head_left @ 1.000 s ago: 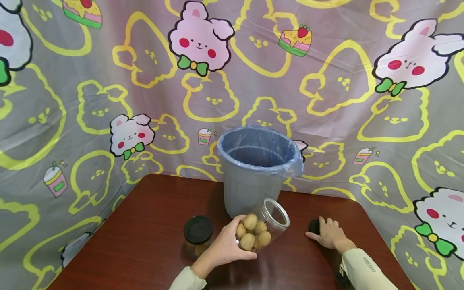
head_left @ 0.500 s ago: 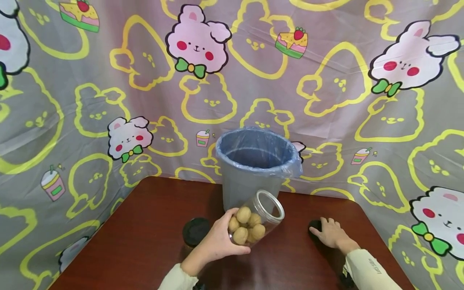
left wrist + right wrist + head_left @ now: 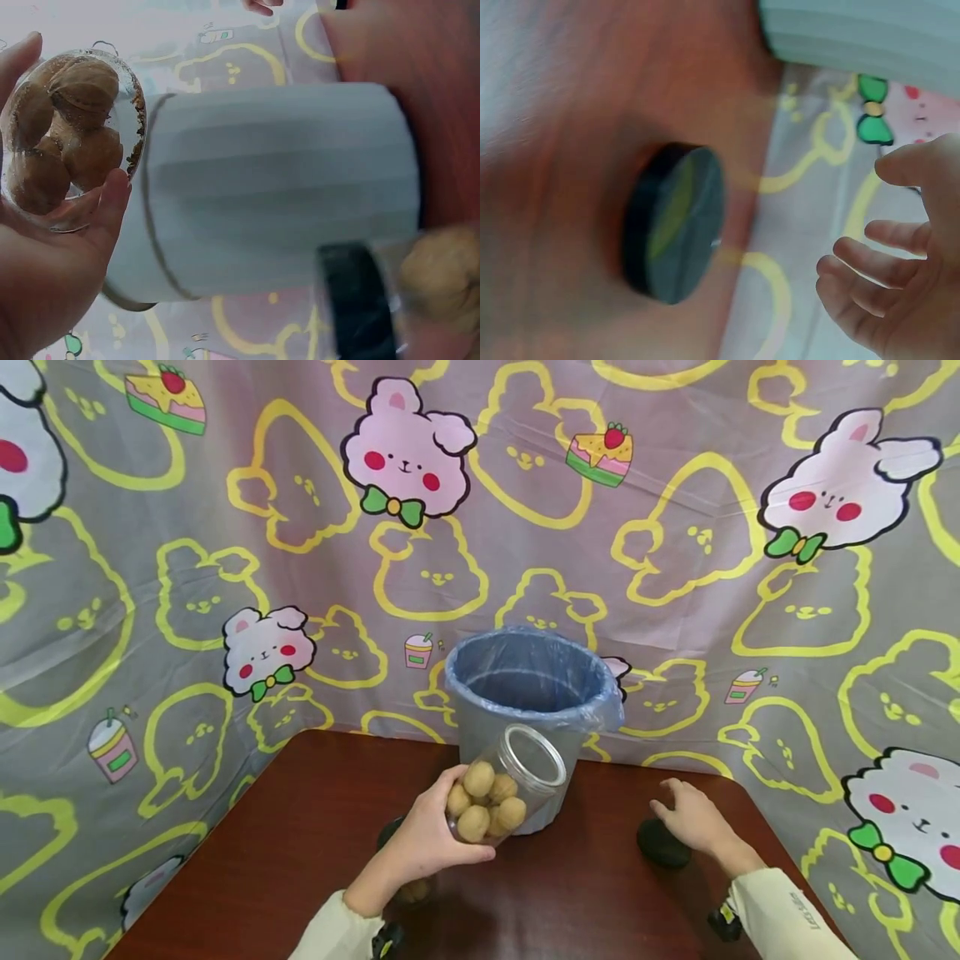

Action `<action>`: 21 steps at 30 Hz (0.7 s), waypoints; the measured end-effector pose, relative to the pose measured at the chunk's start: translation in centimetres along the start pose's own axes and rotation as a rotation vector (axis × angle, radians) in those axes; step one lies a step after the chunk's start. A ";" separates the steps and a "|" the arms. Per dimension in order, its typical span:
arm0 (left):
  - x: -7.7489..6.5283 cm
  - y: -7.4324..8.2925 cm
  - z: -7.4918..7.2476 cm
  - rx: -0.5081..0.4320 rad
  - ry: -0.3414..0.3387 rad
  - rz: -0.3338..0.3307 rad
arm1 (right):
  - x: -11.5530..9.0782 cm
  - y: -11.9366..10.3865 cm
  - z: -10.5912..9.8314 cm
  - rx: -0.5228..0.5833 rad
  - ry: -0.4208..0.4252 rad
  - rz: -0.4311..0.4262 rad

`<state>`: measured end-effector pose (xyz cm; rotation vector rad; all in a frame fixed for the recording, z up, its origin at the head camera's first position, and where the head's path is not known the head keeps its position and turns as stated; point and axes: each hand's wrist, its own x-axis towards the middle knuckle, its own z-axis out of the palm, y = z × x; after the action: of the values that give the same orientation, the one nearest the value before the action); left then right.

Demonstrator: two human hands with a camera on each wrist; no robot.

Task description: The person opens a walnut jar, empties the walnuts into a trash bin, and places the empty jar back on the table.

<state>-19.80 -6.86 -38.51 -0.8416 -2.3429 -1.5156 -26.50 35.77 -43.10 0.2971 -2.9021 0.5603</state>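
Observation:
My left hand (image 3: 429, 837) grips a clear jar (image 3: 534, 757) around its lower part. Several walnuts (image 3: 480, 806) lie inside, and the lidless mouth tilts up to the right, in front of the bin. From the left wrist view, the jar's base (image 3: 135, 112) faces the camera, with dark crumbs along its edge. My right hand (image 3: 697, 818) hovers with loosely bent fingers and holds nothing. Below it a round black lid (image 3: 663, 843) lies on the table. Fingers (image 3: 885, 266) appear apart from the lid (image 3: 679, 225) in the right wrist view.
A grey bin (image 3: 480, 735) with a blue plastic liner (image 3: 592, 714) stands at the back of the dark red table (image 3: 300, 827). A second jar (image 3: 414, 891) with a black lid is partly hidden behind my left forearm. A patterned cloth (image 3: 675, 610) hangs behind.
My left hand has moved the jar up and leftward, nearer the bin's front. My right hand has lifted off the black lid, which stays on the table.

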 end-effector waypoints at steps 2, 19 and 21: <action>0.1 0.3 -0.5 0.011 0.009 0.008 | 0.1 -0.6 -0.7 0.023 0.022 -0.005; 2.0 1.6 -6.0 0.100 0.109 -0.060 | 1.6 -5.9 -6.0 0.110 0.166 -0.022; 2.3 1.5 -6.5 0.106 0.119 -0.065 | 1.9 -6.5 -6.6 0.126 0.180 -0.037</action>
<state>-21.54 -11.37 -33.36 -0.6375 -2.3607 -1.4098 -25.97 32.06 -34.40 0.2999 -2.6884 0.7259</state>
